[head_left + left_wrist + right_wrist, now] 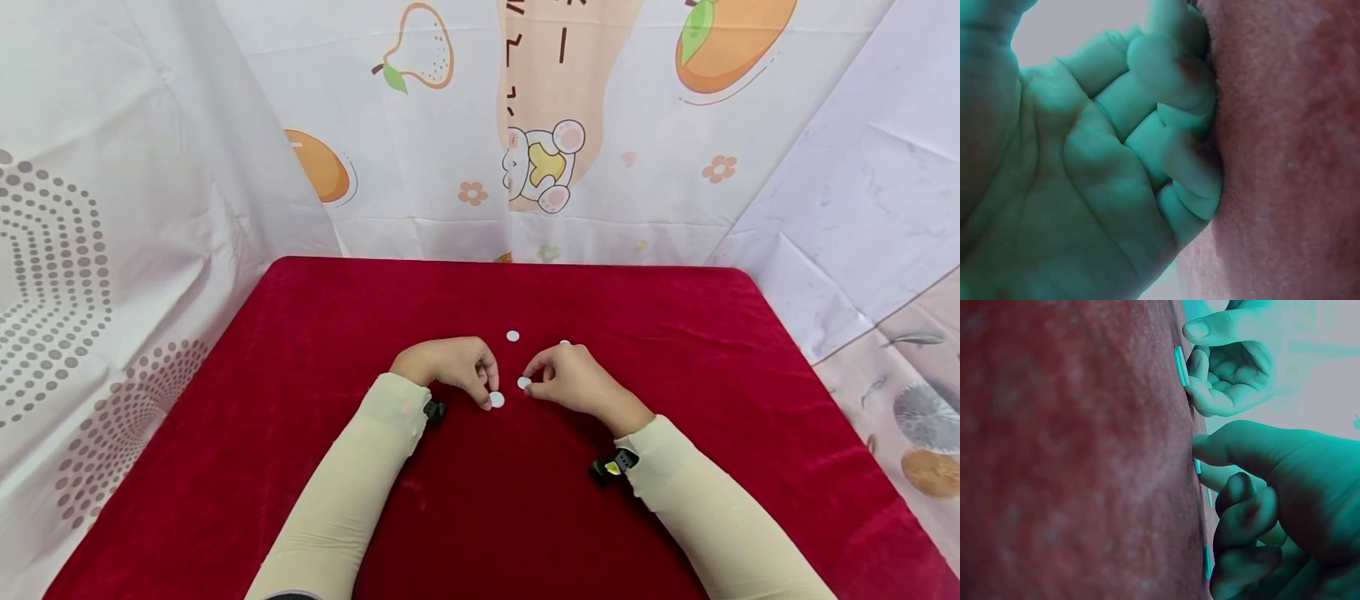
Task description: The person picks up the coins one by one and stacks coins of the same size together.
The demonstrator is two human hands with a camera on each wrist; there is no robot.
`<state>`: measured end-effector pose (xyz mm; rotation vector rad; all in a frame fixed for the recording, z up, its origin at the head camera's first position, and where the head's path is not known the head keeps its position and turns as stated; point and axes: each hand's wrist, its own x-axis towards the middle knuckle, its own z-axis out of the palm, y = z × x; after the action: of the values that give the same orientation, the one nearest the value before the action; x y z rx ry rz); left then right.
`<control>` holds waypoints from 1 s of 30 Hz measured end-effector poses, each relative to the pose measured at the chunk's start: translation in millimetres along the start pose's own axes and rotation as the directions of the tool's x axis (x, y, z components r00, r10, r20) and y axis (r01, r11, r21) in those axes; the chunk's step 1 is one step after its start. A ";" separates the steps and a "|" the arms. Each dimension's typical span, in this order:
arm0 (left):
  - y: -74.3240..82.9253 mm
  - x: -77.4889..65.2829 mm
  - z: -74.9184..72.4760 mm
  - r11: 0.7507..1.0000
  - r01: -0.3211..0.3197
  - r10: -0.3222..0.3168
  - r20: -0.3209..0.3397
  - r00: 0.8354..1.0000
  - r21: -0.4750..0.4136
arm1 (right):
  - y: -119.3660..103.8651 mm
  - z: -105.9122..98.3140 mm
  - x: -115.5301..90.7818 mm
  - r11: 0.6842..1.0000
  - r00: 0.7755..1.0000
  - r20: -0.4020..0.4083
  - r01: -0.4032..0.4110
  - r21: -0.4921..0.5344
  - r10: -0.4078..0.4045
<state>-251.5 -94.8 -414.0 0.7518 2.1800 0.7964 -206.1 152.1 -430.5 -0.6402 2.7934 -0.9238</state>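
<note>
Thumb and index finger of my left hand (453, 365) are at the left edge of a flat white disc (497, 399) on the red cloth, pinching it. To the right, my right hand (573, 379) pinches a second white disc (524, 382) by its edge. In the right wrist view, the first disc (1182, 365) stands out beside the left fingers, and the second disc (1197, 465) sits between right thumb and index finger. The left wrist view has the left palm (1079, 162) with other fingers curled against the cloth; the disc is hidden there.
Another white disc (512, 336) lies farther back on the red cloth (375, 300). One more disc (565, 342) is partly hidden behind the right hand. White printed curtains (420, 167) hang behind and at both sides of the table.
</note>
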 end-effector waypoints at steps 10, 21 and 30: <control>0.8 -3.6 -1.7 1.000 -0.017 0.017 0.006 1.000 -0.019 | -1.7 -3.2 0.2 0.999 1.000 0.009 0.008 -0.043 -0.008; 11.9 -4.3 -7.0 0.991 -0.013 0.024 -0.078 0.997 0.137 | 0.7 -2.3 1.7 1.000 1.000 0.010 -0.002 0.010 0.002; 15.4 13.1 -13.9 0.990 0.031 0.026 -0.397 0.917 0.135 | 4.0 -2.1 0.9 1.000 1.000 0.008 -0.001 -0.003 0.001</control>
<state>-265.6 -80.1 -400.3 0.7003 2.6244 0.8623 -208.8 155.7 -431.3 -0.6419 2.7884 -0.9153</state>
